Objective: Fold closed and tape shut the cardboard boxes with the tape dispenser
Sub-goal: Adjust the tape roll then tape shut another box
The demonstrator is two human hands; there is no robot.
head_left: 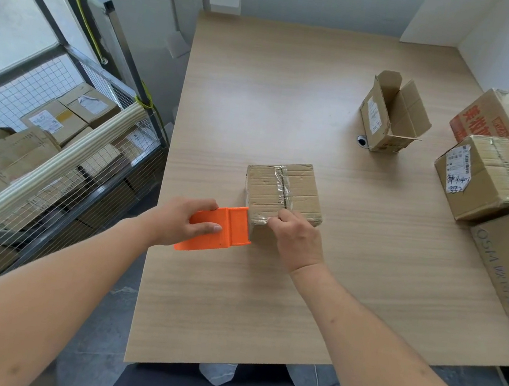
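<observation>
The left hand (184,221) grips the orange dispenser (218,228), fingers (210,205) curled over its far edge and the thumb laid across its near face. The dispenser's front end touches the near left corner of the closed box (283,191), just right of those fingers. The right hand (297,241) rests against the same near edge of the box, its fingers (275,222) bent down onto the clear tape (283,183) there; whether they pinch the tape or only press it is hard to tell from this angle. The tape runs from those fingers away along the box's centre seam to its far edge, and the flaps lie flat under it.

Both hands and the box are on the wooden bench (265,306). Well beyond the right fingers, farther back and to the right, an open box (390,116) stands with its flaps up, a small dark hole (362,140) in the bench just beside its near left corner. Farther right of the right hand, taped boxes (485,179) are stacked at the bench's edge, one with red print (492,122). Off to the left of the left hand, beyond the bench, a wire cage cart (70,144) holds more cartons (53,120).
</observation>
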